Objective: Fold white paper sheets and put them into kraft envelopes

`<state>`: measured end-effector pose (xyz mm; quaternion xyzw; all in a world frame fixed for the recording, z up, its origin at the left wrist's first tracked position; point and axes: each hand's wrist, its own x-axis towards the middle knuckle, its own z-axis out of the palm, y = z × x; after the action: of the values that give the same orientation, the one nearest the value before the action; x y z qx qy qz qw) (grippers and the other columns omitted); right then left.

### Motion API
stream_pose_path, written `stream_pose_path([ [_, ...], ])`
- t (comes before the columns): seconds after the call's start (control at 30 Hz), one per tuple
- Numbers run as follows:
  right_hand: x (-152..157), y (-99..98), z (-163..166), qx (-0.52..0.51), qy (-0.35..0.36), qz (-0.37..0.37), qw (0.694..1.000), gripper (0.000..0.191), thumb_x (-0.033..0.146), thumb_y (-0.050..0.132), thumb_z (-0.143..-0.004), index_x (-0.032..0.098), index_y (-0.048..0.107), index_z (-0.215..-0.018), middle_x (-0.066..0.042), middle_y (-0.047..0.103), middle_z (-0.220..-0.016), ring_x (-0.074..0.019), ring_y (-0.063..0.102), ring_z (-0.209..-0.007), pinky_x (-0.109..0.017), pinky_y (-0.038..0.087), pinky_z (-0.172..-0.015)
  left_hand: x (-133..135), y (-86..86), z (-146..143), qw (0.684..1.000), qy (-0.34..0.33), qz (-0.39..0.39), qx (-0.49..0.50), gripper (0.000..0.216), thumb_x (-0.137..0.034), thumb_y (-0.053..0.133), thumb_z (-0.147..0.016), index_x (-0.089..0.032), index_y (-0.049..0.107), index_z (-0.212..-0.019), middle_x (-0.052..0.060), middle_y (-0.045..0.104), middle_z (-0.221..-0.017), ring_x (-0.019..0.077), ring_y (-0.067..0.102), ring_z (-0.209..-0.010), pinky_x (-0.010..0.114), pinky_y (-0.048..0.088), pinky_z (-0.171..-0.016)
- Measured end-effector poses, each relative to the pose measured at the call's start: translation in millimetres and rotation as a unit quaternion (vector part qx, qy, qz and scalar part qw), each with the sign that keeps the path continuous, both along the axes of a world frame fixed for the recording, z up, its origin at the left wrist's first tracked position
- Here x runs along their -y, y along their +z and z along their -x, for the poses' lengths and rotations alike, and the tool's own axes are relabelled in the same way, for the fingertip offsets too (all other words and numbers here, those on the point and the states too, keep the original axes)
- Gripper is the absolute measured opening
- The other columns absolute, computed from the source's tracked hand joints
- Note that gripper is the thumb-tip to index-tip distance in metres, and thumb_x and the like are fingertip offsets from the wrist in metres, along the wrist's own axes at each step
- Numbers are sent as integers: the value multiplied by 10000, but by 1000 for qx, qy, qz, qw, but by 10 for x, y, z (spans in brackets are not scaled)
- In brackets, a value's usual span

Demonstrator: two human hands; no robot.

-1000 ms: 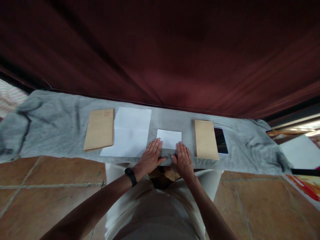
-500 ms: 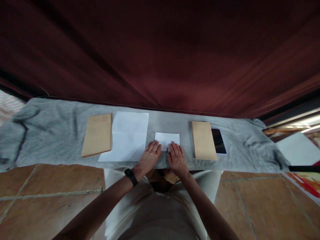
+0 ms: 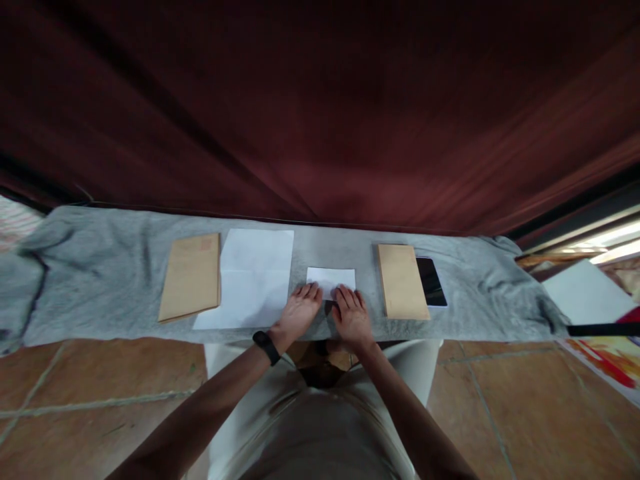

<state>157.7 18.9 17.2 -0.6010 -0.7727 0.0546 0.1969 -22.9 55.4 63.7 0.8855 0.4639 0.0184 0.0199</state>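
Note:
A small white folded sheet of paper (image 3: 331, 276) lies flat on the grey cloth in front of me. My left hand (image 3: 301, 310) rests with its fingers stretched over the paper's lower left corner. On its lower right part lie the outstretched fingers of my right hand (image 3: 353, 317). Both palms face down, and neither hand grips anything. To the left are large white sheets (image 3: 257, 277) with a crease across them, partly under a stack of brown envelopes (image 3: 191, 277). Another stack of brown envelopes (image 3: 404, 281) sits to the right.
Grey cloth (image 3: 120, 267) covers the long narrow table. A dark-screened phone or tablet (image 3: 432, 283) lies partly beneath the right envelopes. A dark red curtain (image 3: 320, 133) hangs along the far edge. White paper (image 3: 587, 293) lies beyond the table's right end.
The view has shifted slightly. Both hands stay on the small paper, with the right fingers a little more bent inward over it.

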Motion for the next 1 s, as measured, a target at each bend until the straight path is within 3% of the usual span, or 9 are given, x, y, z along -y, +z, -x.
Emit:
stream_pose_path([
  [0.13, -87, 112, -104, -87, 9, 2, 996, 387, 203, 416, -1009, 197, 652, -1315, -91, 649, -1381, -221, 573, -1302, -477, 305, -1212, -30, 159, 84, 995, 5, -2, 100, 269, -107, 471, -936, -173, 685, -1087, 109, 733, -1113, 253, 669, -1060, 416, 504, -981],
  [0.23, -137, 233, -217, -216, -23, 26, 976, 332, 277, 449, -1003, 232, 734, -1167, -65, 748, -1189, -228, 689, -1096, -435, 481, -1055, -103, 275, 175, 966, 52, 32, 251, 202, -234, 498, -969, -211, 696, -1007, 63, 750, -1013, 217, 683, -958, 358, 519, -906],
  [0.37, -194, 361, -330, -375, -106, 77, 918, 374, 480, 559, -937, 170, 766, -969, -33, 748, -773, -194, 661, -676, -287, 526, -625, -277, 320, 260, 851, 168, 136, 478, 189, -380, 617, -882, -199, 659, -914, 14, 724, -859, 166, 663, -811, 269, 521, -762],
  [0.43, -240, 375, -355, -407, -119, 85, 902, 401, 511, 580, -912, 152, 757, -940, -13, 696, -681, -161, 593, -588, -244, 455, -530, -342, 269, 270, 797, 196, 200, 536, 226, -415, 645, -831, -192, 634, -862, -1, 697, -793, 151, 640, -754, 250, 510, -705],
  [0.5, -296, 344, -358, -396, -130, 81, 905, 410, 514, 570, -907, 146, 747, -938, -11, 680, -670, -147, 566, -565, -229, 421, -501, -369, 170, 256, 775, 217, 251, 537, 256, -448, 642, -807, -194, 618, -817, -13, 669, -741, 141, 618, -702, 238, 493, -644],
  [0.7, -391, 124, -305, -314, -169, 67, 932, 370, 438, 525, -932, 152, 723, -1057, -65, 723, -788, -198, 637, -666, -289, 505, -628, -358, -170, 160, 799, 275, 256, 469, 187, -379, 573, -827, -218, 554, -735, -41, 586, -627, 135, 563, -560, 233, 429, -515],
  [0.8, -340, 70, -257, -223, -155, 8, 962, 373, 326, 444, -981, 147, 678, -1211, -148, 722, -1076, -253, 673, -932, -382, 539, -846, -373, -231, 145, 820, 288, 239, 432, 141, -314, 553, -854, -223, 566, -747, -41, 589, -627, 132, 559, -543, 232, 400, -518],
  [0.9, -261, 53, -156, -115, -104, -67, 986, 410, 236, 393, -1005, 163, 596, -1355, -177, 566, -1419, -290, 509, -1320, -502, 422, -1093, -384, -222, 141, 842, 296, 225, 392, 133, -275, 557, -871, -223, 578, -751, -42, 574, -602, 134, 557, -536, 237, 382, -542],
  [1.0, -189, 9, 9, -55, -55, -68, 995, 446, 218, 374, -1023, 176, 523, -1442, -149, 454, -1553, -281, 347, -1470, -543, 327, -1175, -388, -195, 129, 862, 299, 214, 350, 126, -259, 565, -885, -218, 601, -771, -34, 583, -598, 143, 579, -558, 243, 386, -575],
])
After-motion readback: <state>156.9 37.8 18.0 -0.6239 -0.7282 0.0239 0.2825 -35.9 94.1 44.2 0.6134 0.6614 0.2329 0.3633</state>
